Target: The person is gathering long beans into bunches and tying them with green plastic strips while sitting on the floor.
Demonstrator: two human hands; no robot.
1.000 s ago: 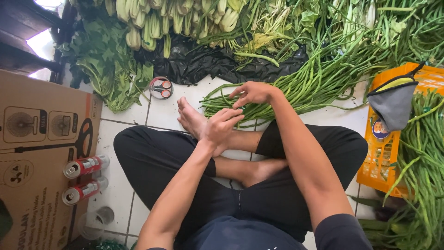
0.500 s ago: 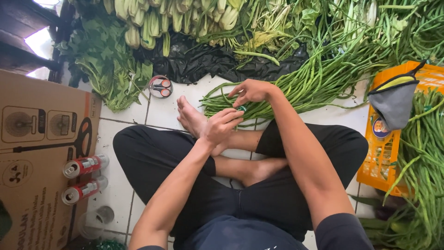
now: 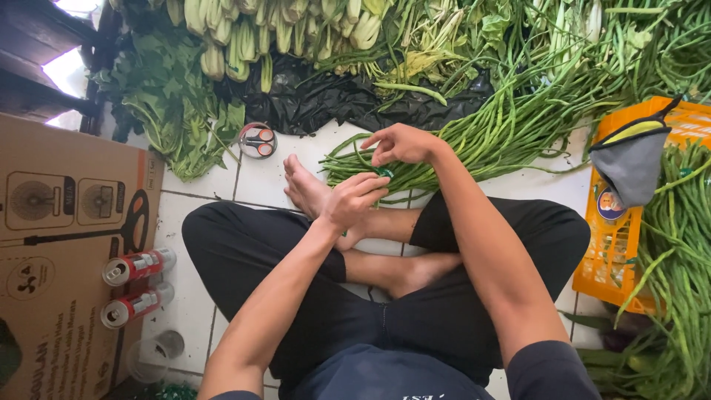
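Note:
I sit cross-legged on a white tiled floor. In front of my feet lies a bundle of long green beans. My right hand pinches near the bundle's left end, with a small dark green band between its fingers. Just below it, my left hand is curled at the same end of the bundle, fingers closed against the beans. Both hands almost touch each other.
Leafy greens, pale-stemmed cabbages and black plastic sheeting lie beyond. A tape roll with scissors sits on the tiles. A cardboard box, two red cans, an orange crate and more beans flank me.
Both hands have stayed at the bundle's end; the fingers shifted only slightly. Nothing else moved.

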